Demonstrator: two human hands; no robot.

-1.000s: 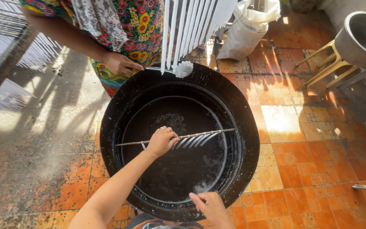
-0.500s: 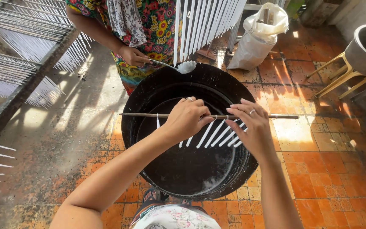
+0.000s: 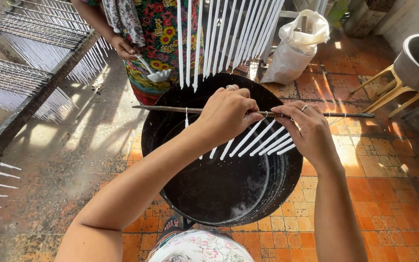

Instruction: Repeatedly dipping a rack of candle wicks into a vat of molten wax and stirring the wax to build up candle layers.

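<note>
Left hand (image 3: 226,114) and right hand (image 3: 306,127) clamped on thin rod (image 3: 170,109), held level over black vat (image 3: 170,145); white tapers (image 3: 260,140) hanging from it, coated, clear of the wax, not yet racked

Glossy black metal pot (image 3: 170,145), waxy candles (image 3: 260,140)

Thin rod (image 3: 170,109), level, white candles (image 3: 260,140) (slanted)

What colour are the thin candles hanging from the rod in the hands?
White, clearest in the head view: candles over the black basin.
</note>
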